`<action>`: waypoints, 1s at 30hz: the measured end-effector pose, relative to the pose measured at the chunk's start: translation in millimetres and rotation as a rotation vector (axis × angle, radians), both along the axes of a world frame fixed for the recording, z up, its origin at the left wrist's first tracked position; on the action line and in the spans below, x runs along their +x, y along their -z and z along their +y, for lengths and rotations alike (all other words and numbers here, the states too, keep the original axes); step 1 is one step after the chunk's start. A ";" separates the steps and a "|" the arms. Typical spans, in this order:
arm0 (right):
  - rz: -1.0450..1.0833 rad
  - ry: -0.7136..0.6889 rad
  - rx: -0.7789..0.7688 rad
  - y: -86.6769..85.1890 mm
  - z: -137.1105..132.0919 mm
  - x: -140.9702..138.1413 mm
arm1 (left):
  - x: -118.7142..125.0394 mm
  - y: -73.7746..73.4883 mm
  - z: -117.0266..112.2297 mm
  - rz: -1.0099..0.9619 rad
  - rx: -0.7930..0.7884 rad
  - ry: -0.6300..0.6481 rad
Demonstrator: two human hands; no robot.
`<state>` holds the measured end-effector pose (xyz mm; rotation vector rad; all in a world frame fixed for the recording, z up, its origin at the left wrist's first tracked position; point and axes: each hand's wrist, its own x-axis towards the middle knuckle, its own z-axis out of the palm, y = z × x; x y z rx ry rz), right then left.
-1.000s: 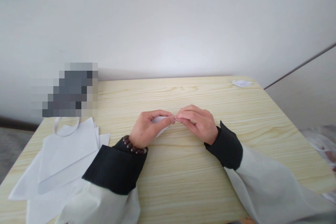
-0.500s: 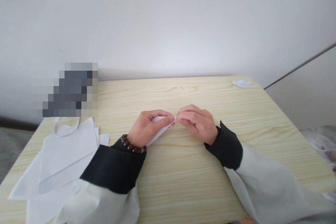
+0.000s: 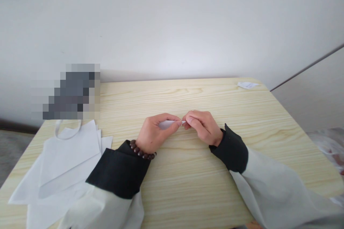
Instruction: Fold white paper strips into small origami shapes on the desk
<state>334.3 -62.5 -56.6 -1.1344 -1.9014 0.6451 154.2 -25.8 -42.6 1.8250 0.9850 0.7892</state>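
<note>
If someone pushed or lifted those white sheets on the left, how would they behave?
The white sheets look thin-edged, so probably light and bendy. They overlap in a loose, fanned pile, so a push might slide them apart. Lying flat, they seem unlikely to roll or tip.

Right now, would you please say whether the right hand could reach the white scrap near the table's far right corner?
Probably yes: nothing visible stands between the right hand and the white scrap, though it seems occupied with the white paper in the left hand.
</note>
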 end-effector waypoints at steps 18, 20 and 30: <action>-0.110 0.033 0.108 3.7 0.5 -0.9 | -0.4 -0.6 -0.7 0.013 -0.007 -0.025; -0.104 0.026 0.098 2.5 0.4 -0.8 | -0.1 -1.1 -1.0 -0.001 -0.004 -0.033; 0.012 -0.001 -0.074 3.7 1.0 0.3 | 1.6 -0.5 -1.0 -0.015 -0.013 -0.029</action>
